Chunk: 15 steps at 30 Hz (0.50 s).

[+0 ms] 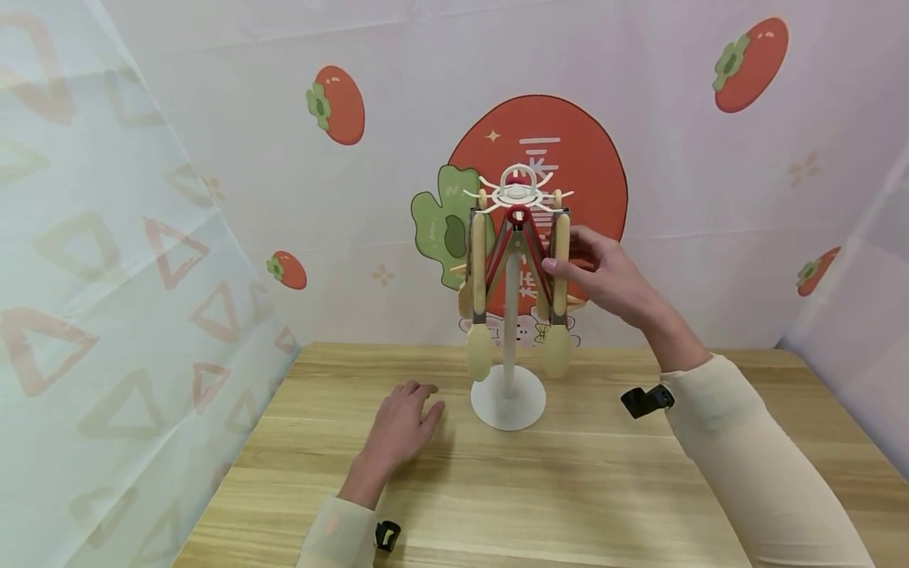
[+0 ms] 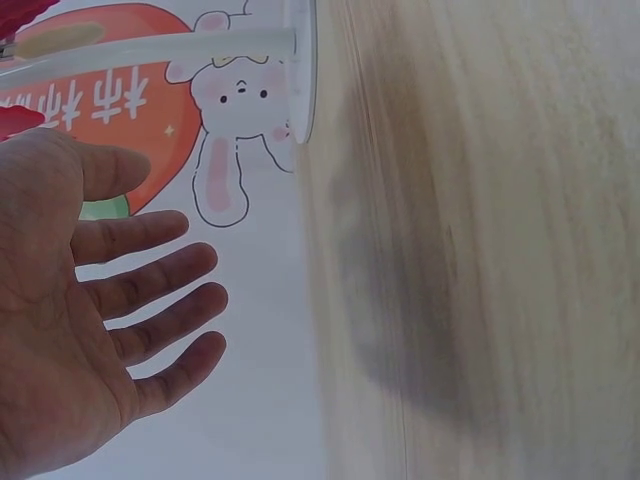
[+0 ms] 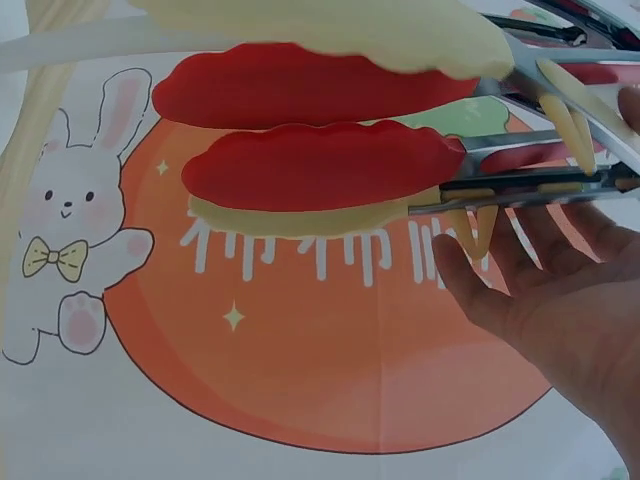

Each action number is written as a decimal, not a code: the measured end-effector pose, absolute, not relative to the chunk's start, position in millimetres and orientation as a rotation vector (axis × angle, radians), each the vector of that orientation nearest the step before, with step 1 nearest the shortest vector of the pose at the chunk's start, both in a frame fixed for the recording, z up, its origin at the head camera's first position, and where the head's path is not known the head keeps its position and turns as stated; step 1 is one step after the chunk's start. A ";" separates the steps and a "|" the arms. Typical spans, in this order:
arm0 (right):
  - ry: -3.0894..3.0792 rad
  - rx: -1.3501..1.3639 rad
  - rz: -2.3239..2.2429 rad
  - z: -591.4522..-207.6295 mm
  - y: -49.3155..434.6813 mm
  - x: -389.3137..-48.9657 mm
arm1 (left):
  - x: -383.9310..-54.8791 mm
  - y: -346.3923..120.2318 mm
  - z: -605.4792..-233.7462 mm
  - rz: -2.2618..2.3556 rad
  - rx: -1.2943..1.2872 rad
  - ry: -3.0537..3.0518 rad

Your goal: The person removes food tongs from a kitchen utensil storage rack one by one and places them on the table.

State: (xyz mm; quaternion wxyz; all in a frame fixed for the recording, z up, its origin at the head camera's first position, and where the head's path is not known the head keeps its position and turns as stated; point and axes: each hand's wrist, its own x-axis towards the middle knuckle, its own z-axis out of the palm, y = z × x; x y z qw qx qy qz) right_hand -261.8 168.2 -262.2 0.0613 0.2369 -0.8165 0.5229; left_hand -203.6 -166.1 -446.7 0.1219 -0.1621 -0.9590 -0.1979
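Observation:
A white rotating utensil stand (image 1: 513, 331) holds several tongs, hung heads down from its ring of hooks. My right hand (image 1: 604, 272) grips the tongs (image 1: 562, 256) on the stand's right side, thumb across the front of the cream handle and fingers behind it. In the right wrist view, red scalloped tong heads (image 3: 320, 165) and cream ones hang beside the fingers (image 3: 470, 290). My left hand (image 1: 401, 424) is held low over the table, left of the stand's base, palm bare and fingers loosely spread in the left wrist view.
The stand's round white base (image 1: 507, 414) rests on a wood-grain table (image 1: 568, 497). Behind it hangs a pale backdrop (image 1: 682, 173) with persimmon and rabbit drawings. A patterned sheet (image 1: 128, 315) closes off the left side.

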 end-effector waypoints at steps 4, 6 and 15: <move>-2.477 0.707 1.607 -262.3 171.5 -263.4 | -203.4 -166.0 -445.6 -0.586 -0.469 -2.797; -2.475 0.702 1.629 -263.4 172.7 -264.9 | -203.2 -165.9 -445.0 -0.590 -0.468 -2.797; -2.418 0.678 1.712 -268.6 174.2 -269.2 | -202.8 -166.6 -445.1 -0.645 -0.458 -2.808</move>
